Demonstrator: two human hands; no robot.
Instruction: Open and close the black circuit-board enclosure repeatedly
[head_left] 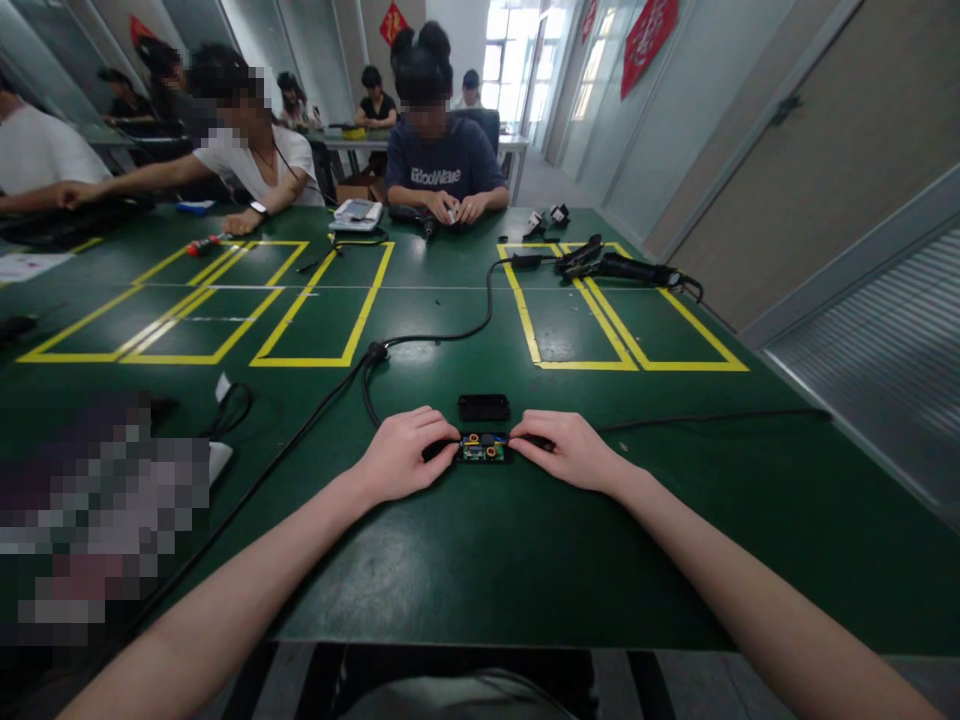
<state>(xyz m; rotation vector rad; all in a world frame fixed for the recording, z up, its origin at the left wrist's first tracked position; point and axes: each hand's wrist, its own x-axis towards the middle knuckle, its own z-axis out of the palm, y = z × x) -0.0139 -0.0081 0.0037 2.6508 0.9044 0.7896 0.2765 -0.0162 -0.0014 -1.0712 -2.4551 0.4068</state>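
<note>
A small circuit board [484, 450] with copper-wound coils and blue and yellow wires lies in front of me, apparently in an open black case half. My left hand [409, 450] is closed in a pinch at the board's left end, where a black cable [367, 395] runs in behind my fingers. At the opposite end, my right hand [566, 450] pinches the other black cable [712, 416], which trails off to the right. The fingertips partly hide both cable ends. Just behind the board rests a black case cover [484, 407], touched by neither hand.
Yellow tape rectangles [536, 330] mark the green table [420, 590]. A black cable joint [377, 352] lies ahead, and a black cable bundle [630, 268] is at the far right. Across the table, a person in a dark shirt [446, 160] handles a small item; others sit left.
</note>
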